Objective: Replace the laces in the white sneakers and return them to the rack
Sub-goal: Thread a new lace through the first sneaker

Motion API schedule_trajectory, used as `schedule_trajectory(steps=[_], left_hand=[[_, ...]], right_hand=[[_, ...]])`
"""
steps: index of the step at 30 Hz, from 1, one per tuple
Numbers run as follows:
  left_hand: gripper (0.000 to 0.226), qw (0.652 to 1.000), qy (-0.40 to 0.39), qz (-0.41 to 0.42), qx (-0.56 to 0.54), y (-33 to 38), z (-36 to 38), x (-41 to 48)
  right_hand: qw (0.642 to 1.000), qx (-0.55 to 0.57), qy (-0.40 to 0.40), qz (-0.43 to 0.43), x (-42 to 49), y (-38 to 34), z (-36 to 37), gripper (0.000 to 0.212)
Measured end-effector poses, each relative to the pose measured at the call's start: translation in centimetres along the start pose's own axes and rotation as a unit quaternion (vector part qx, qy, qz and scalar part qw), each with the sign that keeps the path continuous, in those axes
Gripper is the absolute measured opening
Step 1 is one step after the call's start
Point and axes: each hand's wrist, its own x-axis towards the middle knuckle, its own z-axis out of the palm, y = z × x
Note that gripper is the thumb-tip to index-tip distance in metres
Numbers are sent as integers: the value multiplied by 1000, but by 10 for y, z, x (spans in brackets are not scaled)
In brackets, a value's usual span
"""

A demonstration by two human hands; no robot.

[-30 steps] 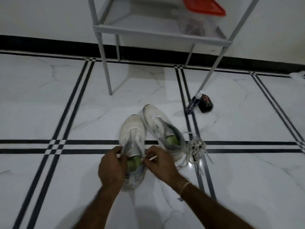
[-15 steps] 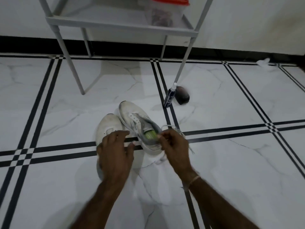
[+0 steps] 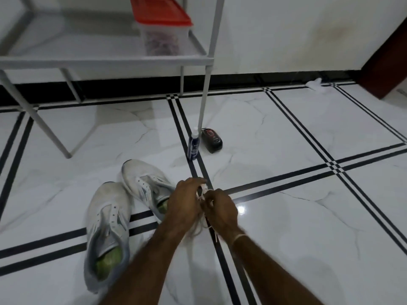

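Two white sneakers with green insoles lie unlaced on the tiled floor: the near sneaker (image 3: 108, 234) at lower left and the far sneaker (image 3: 145, 186) just behind it. To their right a bundle of white laces (image 3: 203, 216) lies on the floor, mostly hidden under my hands. My left hand (image 3: 185, 203) and my right hand (image 3: 220, 209) meet over the bundle, both with fingers curled into the laces. The white rack (image 3: 105, 60) stands behind, at upper left.
On the rack shelf sits a clear box with a red lid (image 3: 161, 29). By the rack's right leg stand a blue spray bottle (image 3: 193, 144) and a black container (image 3: 211, 139). A white scrap (image 3: 316, 84) lies by the far wall. A dark door frame (image 3: 387, 58) is at right.
Both hands left the near sneaker's tongue and moved right to the lace bundle beside the far sneaker. The camera view swung to the right.
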Motion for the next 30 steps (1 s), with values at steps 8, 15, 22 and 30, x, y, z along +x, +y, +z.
schedule_trajectory(steps=[8, 15, 22, 30], left_hand=[[22, 969, -57, -10, -242, 1, -5, 20], [31, 934, -53, -13, -353, 26, -64, 18], [33, 924, -121, 39, -361, 66, -93, -1], [49, 918, -64, -39, -388, 19, -155, -27]], right_hand=[[958, 285, -27, -31, 1, -8, -103, 14], [886, 462, 5, -30, 2, -50, -173, 33], [821, 548, -135, -81, 0, -127, -190, 38], [717, 695, 10, 53, 38, -102, -226, 32]])
